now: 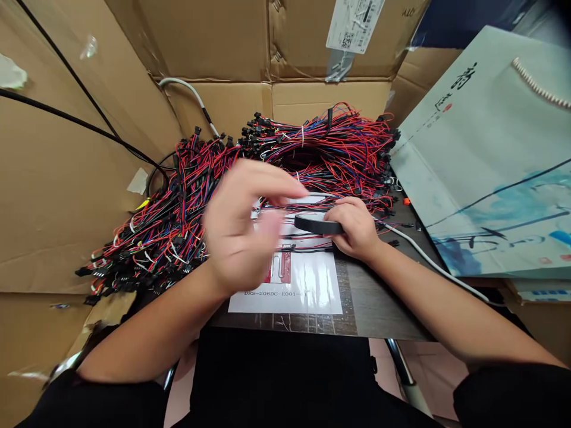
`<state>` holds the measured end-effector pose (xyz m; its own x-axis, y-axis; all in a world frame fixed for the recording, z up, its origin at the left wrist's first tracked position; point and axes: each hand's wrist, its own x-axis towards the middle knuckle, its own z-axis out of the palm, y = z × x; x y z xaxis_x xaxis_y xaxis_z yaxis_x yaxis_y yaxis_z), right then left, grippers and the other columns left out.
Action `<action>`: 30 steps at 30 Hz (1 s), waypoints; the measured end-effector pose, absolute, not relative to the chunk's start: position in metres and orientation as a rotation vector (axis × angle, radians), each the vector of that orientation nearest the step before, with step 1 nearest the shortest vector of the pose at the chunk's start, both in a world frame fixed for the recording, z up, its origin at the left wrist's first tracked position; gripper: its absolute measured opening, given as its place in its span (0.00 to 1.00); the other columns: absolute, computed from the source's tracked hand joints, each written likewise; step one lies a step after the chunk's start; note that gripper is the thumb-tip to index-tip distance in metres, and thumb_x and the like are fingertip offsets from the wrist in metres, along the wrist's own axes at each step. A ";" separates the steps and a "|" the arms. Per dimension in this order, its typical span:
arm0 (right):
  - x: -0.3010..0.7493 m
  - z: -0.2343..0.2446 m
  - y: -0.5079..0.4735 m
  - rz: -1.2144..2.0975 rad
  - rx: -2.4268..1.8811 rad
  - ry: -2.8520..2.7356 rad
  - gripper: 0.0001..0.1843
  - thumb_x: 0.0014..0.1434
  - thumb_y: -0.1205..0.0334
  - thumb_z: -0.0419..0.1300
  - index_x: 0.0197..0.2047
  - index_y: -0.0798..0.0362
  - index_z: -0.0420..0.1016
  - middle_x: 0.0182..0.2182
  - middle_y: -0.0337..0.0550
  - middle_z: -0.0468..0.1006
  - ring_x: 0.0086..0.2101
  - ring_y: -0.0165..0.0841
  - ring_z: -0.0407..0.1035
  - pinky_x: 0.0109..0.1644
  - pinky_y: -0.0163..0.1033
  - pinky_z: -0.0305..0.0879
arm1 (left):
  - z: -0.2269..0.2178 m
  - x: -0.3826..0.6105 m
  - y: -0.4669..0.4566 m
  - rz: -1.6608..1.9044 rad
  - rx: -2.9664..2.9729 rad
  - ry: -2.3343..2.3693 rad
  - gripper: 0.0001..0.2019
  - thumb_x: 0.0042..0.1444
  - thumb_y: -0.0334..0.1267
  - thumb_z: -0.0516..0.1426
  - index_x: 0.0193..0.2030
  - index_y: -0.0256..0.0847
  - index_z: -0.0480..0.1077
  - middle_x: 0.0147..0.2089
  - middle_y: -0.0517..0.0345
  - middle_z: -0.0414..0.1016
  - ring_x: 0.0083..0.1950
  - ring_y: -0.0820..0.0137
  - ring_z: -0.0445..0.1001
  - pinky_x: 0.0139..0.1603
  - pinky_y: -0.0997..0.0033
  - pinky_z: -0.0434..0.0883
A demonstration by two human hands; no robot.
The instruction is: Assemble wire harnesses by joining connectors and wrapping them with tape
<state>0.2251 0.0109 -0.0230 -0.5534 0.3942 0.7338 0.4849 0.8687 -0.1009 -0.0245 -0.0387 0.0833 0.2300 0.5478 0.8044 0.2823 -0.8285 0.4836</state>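
My right hand (354, 229) grips a roll of black tape (317, 224) by its right side, just above the table. Raised nearer the camera, my left hand (243, 229) is smeared by motion; its thumb and fingers are apart and nothing shows between them. Beneath both hands, several thin wires (307, 241) lie across a white printed sheet (321, 291) on the dark table. Part of the sheet's red picture and the wires' left ends are hidden behind my left hand.
A heap of red, blue and black wire harnesses (156, 232) lies at the left, and tied bundles (339, 142) lie at the back. Cardboard walls (223, 41) enclose the table (388, 303). A pale paper bag (491, 154) stands at right, beside a white cable (428, 258).
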 end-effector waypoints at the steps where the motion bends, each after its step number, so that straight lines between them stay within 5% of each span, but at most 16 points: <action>1: 0.225 -0.024 0.011 -0.159 -0.627 -2.232 0.04 0.60 0.66 0.57 0.39 0.49 0.67 0.33 0.40 0.78 0.34 0.34 0.73 0.53 0.50 0.67 | 0.072 -0.018 -0.030 1.432 2.428 0.829 0.12 0.66 0.44 0.52 0.46 0.40 0.71 0.45 0.54 0.75 0.48 0.67 0.73 0.53 0.58 0.72; 4: 0.223 -0.025 0.010 -0.230 -0.602 -2.252 0.06 0.60 0.65 0.58 0.41 0.50 0.67 0.32 0.41 0.77 0.34 0.35 0.71 0.53 0.51 0.68 | 0.036 -0.005 -0.012 0.840 2.759 0.903 0.17 0.59 0.43 0.60 0.53 0.40 0.71 0.54 0.49 0.75 0.55 0.58 0.73 0.55 0.54 0.71; 6: 0.222 -0.025 0.009 -0.250 -0.586 -2.272 0.07 0.60 0.63 0.60 0.42 0.50 0.67 0.32 0.42 0.77 0.34 0.34 0.70 0.53 0.51 0.68 | 0.018 -0.004 -0.006 0.705 2.786 0.894 0.12 0.60 0.32 0.57 0.51 0.40 0.72 0.47 0.53 0.78 0.50 0.62 0.75 0.51 0.59 0.73; 12: 0.224 -0.022 0.009 -0.145 -0.594 -2.212 0.21 0.59 0.45 0.63 0.46 0.51 0.68 0.37 0.47 0.79 0.39 0.40 0.72 0.51 0.53 0.67 | 0.003 -0.019 0.000 1.017 2.432 0.889 0.14 0.57 0.23 0.54 0.45 0.41 0.75 0.48 0.57 0.80 0.55 0.68 0.77 0.57 0.65 0.73; 21: 0.225 -0.025 0.006 -0.196 -0.575 -2.185 0.12 0.62 0.54 0.59 0.45 0.51 0.67 0.41 0.49 0.79 0.43 0.41 0.72 0.53 0.55 0.67 | 0.015 -0.014 -0.008 1.053 2.663 0.797 0.17 0.56 0.27 0.58 0.52 0.39 0.71 0.60 0.47 0.72 0.62 0.61 0.69 0.64 0.53 0.68; 26: 0.225 -0.024 0.004 -0.147 -0.548 -2.167 0.15 0.58 0.58 0.63 0.47 0.48 0.66 0.40 0.45 0.79 0.41 0.39 0.73 0.53 0.54 0.68 | 0.016 -0.017 -0.010 1.097 2.666 0.644 0.15 0.61 0.29 0.57 0.54 0.40 0.70 0.48 0.53 0.78 0.52 0.68 0.75 0.56 0.63 0.74; 30: 0.231 -0.022 0.004 -0.066 -0.492 -2.032 0.16 0.60 0.52 0.57 0.50 0.47 0.65 0.42 0.47 0.79 0.41 0.41 0.74 0.51 0.57 0.67 | 0.022 -0.018 -0.012 1.210 2.474 0.530 0.13 0.61 0.31 0.59 0.52 0.41 0.72 0.50 0.51 0.78 0.53 0.69 0.76 0.55 0.65 0.75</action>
